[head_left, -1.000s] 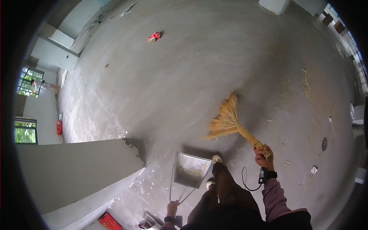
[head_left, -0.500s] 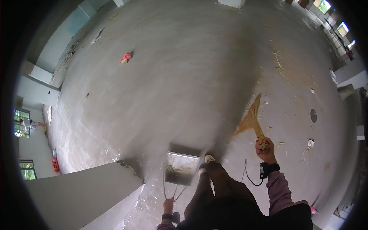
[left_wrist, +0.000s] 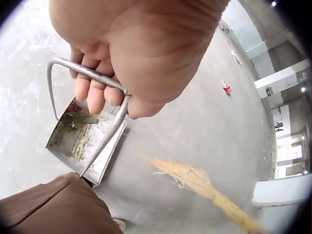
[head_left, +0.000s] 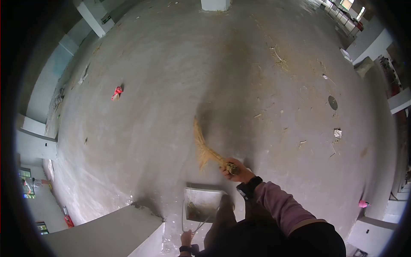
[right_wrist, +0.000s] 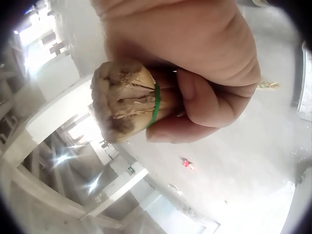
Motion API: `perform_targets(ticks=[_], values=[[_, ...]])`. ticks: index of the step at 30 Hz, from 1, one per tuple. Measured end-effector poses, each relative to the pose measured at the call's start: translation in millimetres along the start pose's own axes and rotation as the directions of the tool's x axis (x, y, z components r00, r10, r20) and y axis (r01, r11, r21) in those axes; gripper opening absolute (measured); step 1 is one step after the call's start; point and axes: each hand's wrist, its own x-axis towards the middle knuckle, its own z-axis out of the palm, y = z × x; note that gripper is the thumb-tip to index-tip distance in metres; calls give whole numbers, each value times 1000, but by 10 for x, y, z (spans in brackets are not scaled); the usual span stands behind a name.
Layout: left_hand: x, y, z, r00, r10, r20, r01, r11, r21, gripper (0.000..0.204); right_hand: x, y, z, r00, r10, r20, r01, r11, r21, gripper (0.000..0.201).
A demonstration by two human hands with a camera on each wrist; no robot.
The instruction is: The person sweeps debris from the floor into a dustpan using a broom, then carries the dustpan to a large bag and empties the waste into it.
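My right hand (head_left: 239,170) grips a straw broom (head_left: 206,150) by its handle, with the bristles fanned out to the left, in front of the dustpan. Close up in the right wrist view, fingers wrap the handle just below its cut end (right_wrist: 122,102), which has a green band. Down by my legs, my left hand (head_left: 186,239) holds the bent metal handle (left_wrist: 87,72) of a dustpan (head_left: 206,195). Straw bits (left_wrist: 78,141) and a flat greenish piece (left_wrist: 87,120) lie inside the pan in the left wrist view.
Scattered straw (head_left: 280,63) and a crumpled white scrap (head_left: 338,133) lie on the concrete floor to the right. A red wrapper (head_left: 117,93) is on the left. A low wall (head_left: 107,229) stands beside the dustpan, and a pillar (head_left: 215,4) rises ahead.
The broom has swung from the right across to the left, in front of the dustpan, with my right arm now crossing my legs. The head view has turned to the right.
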Motion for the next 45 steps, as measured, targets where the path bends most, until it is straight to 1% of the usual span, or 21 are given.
perform_targets(ticks=[1, 4, 7, 9, 13, 14, 15, 19, 21, 24, 27, 30, 33, 36, 37, 38, 39, 41, 42, 44, 45], values=[[4, -102, 68, 999, 42, 32, -45, 994, 102, 42, 168, -28, 17, 1000, 10, 7, -10, 1000, 26, 17], [-190, 257, 25, 997, 38, 67, -49, 983, 176, 39, 466, -303, -88, 1000, 8, 10, -9, 995, 95, 17], [-280, 558, 89, 998, -32, 57, 27, 996, 91, 36, 349, -643, -222, 996, -84, -9, 84, 977, 196, 19], [-311, 741, 166, 997, -33, 65, 31, 999, 39, 37, -50, -931, -427, 986, -164, -2, 157, 936, 315, 19], [-300, 1278, 271, 980, -190, 63, 198, 965, -170, 38, -1172, -1556, -829, 966, -242, 94, 175, 873, 455, 21], [-280, 1405, 304, 975, -212, 62, 220, 955, -197, 38, -1469, -1669, -888, 951, -308, 42, 254, 848, 465, 24], [-260, 1512, 343, 970, -235, 61, 243, 944, -224, 38, -1725, -1793, -1032, 912, -409, 28, 366, 843, 395, 40], [-183, 1942, 524, 982, -178, 54, 186, 954, -236, 39, -2850, -2295, -1245, 858, -513, -29, 467, 756, 460, 47], [-157, 2266, 604, 982, -186, 35, 188, 951, -246, 39, -3340, -2518, -1330, 816, -576, -46, 535, 724, 435, 38], [-7, 2508, 675, 994, -98, 56, 105, 986, -132, 40, -3929, -2791, -1327, 729, -668, -146, 667, 648, 368, 30], [132, 2561, 706, 996, 57, 65, -58, 998, 13, 39, -4248, -2946, -1336, 639, -740, -210, 769, 613, 179, 21], [223, 2619, 823, 995, 93, 33, -92, 996, -19, 40, -4348, -2934, -1314, 626, -744, -235, 769, 639, 25, 20], [324, 2623, 922, 978, 204, 47, -206, 978, 36, 41, -4306, -2661, -1252, 662, -718, -216, 740, 672, 35, 21], [431, 2688, 1056, 990, 131, 60, -132, 991, 22, 41, -4212, -2156, -1171, 684, -702, -198, 717, 697, 2, 24], [430, 2711, 1074, 995, 86, 54, -83, 995, -50, 41, -4144, -1933, -1067, 651, -714, -258, 740, 673, 4, 27], [443, 2697, 1109, 985, 162, 68, -160, 987, -24, 36, -4114, -1759, -1028, 686, -706, -180, 710, 702, -48, 29], [462, 2663, 1075, 969, 234, 86, -234, 972, 0, 31, -4041, -1628, -970, 747, -650, -140, 659, 752, 26, 29], [539, 2438, 1110, 925, 363, 111, -370, 928, 45, 28, -3884, -1344, -792, 763, -626, -164, 645, 757, 110, 29], [470, 2482, 1105, 950, 284, 131, -286, 958, -1, 31, -3756, -1272, -827, 759, -623, -188, 649, 747, 145, 30], [309, 2566, 1058, 978, 118, 169, -106, 991, -79, 40, -3549, -1142, -821, 808, -583, -86, 589, 795, 146, 31], [269, 2567, 1063, 976, 140, 168, -138, 990, -29, 33, -3336, -1134, -983, 833, -551, -48, 551, 819, 160, 29]])
